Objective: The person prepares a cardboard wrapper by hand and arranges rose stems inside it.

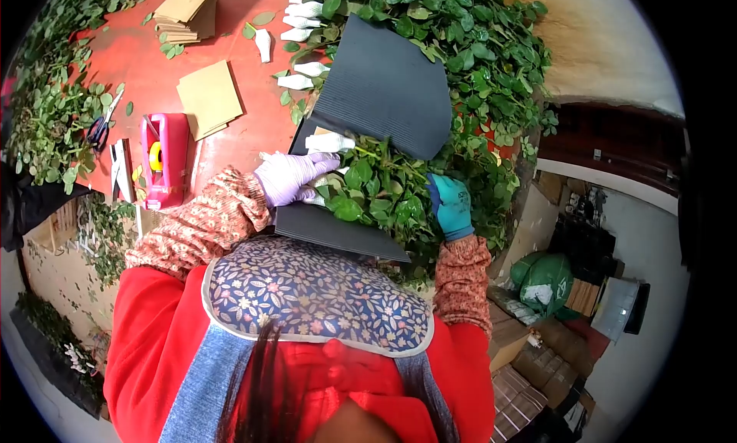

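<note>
My left hand (295, 174), in a lavender glove, lies at the white-sleeved flower heads of a bunch of leafy stems, its fingers curled over them. One white-sleeved flower head (330, 142) shows just above the fingers. At the bunch's leafy end my right hand (451, 206), in a teal glove, is closed against the leafy stems (384, 190); its fingertips are partly hidden by leaves. The bunch lies between a raised black corrugated sheet (384, 86) and its lower black flap (338, 234) near my apron.
On the red table (253, 140) are brown card squares (209, 97), a card stack (186, 17), a pink tape dispenser (165, 163), scissors (102, 124) and a stapler (120, 170). More white-sleeved stems (295, 82) and piled foliage (476, 51) lie beyond the sheet.
</note>
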A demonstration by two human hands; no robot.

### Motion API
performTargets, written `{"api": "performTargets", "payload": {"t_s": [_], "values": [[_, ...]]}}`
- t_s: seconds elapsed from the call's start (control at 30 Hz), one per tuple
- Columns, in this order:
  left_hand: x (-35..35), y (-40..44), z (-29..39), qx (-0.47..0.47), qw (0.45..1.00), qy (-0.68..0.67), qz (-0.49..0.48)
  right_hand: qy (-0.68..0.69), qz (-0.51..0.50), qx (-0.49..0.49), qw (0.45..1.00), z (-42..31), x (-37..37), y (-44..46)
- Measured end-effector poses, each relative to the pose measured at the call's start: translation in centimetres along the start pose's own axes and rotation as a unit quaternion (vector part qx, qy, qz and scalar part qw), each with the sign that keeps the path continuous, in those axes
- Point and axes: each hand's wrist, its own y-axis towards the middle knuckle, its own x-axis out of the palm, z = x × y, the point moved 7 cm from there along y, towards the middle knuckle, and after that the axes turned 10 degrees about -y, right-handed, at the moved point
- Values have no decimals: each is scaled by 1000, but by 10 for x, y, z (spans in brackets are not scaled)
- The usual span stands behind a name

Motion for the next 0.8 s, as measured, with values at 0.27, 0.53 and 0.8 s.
{"api": "performTargets", "payload": {"t_s": [0.27, 0.53, 0.8], "values": [[-8, 8, 20, -17, 975, 220, -14, -43, -89, 9, 995, 4, -5, 6], [-7, 8, 14, -25, 974, 227, -12, -82, -84, -19, 993, -21, -57, 18], [-2, 11, 15, -13, 984, 176, -22, -122, -254, 67, 957, 33, 4, -17]]}}
